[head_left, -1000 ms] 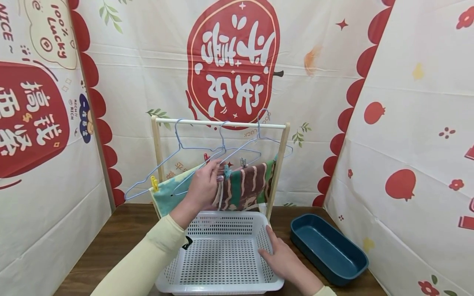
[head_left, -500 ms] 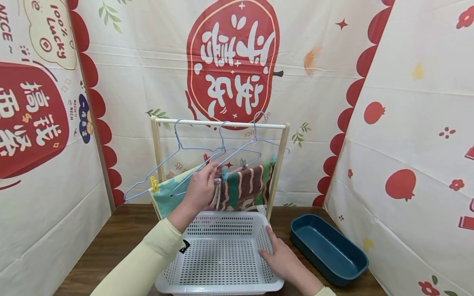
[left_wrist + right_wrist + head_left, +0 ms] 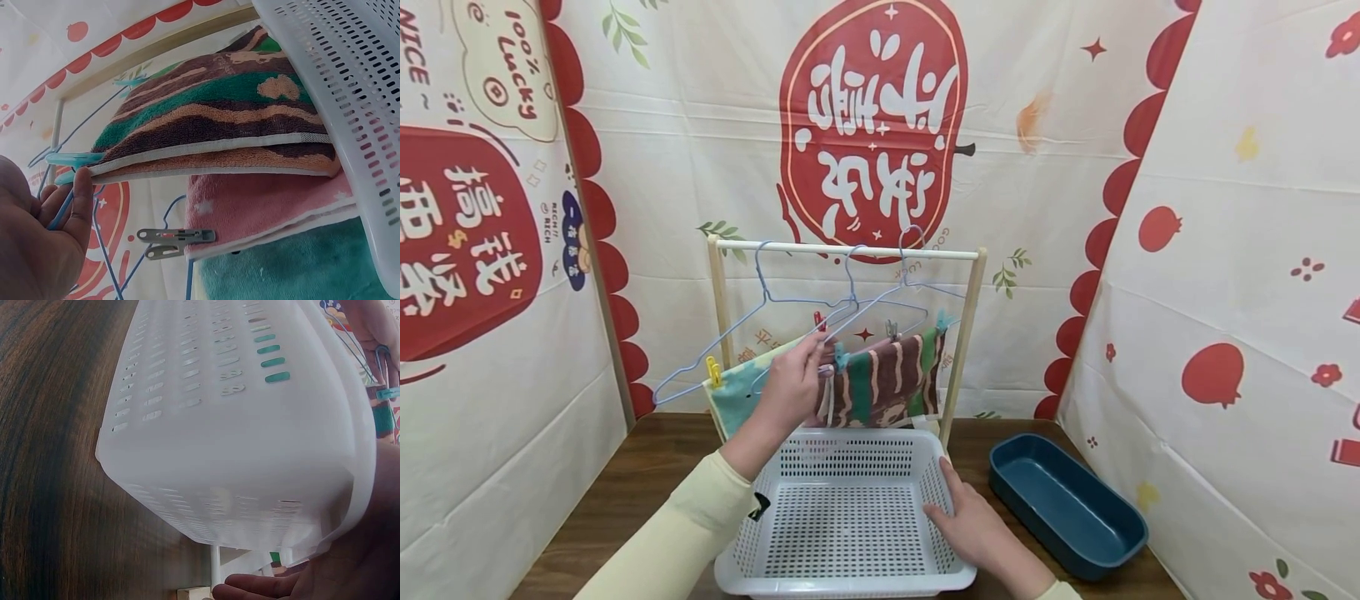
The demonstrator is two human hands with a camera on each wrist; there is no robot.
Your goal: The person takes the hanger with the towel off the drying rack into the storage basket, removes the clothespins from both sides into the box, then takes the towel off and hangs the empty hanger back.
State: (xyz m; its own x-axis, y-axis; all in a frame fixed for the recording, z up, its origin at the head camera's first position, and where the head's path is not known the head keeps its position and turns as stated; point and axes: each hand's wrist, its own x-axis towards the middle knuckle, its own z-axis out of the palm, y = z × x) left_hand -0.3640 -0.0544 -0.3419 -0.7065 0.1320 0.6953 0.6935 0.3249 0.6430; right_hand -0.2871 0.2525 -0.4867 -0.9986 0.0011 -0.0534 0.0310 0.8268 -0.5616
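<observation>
Dark brown wood-grain tabletop (image 3: 640, 483): spans the lower part of the head view.
White printed cloth walls (image 3: 700, 158): close in the left, back and right, with red scalloped edging down the corners; a large red printed emblem (image 3: 874, 125) sits at upper centre.
Pale wooden rack with a white crossbar (image 3: 967, 333): centre of the frame, behind the basket. Two blue wire hangers (image 3: 765, 283) hang at its left and middle.
Yellow plastic clip (image 3: 713, 372): at the corner of a teal and pale yellow towel (image 3: 737, 392), left of centre.
Dark blue oblong tray (image 3: 1060, 500): lower right, on the tabletop, near the basket.
Left hand (image 3: 792, 377): centre of the frame, fingers closed around the lower corner of a third blue wire hanger (image 3: 60, 212), beside a teal plastic clip (image 3: 75, 159).
Brown, green and peach striped towel (image 3: 887, 375): right of the left hand, clipped to that third hanger; whether its hook bears on the crossbar cannot be told.
Right hand (image 3: 966, 512): lower right of centre, thumb over the rim, fingers outside, holding the white perforated plastic basket (image 3: 850, 583).
White perforated plastic basket: bottom centre, upright on the tabletop.
</observation>
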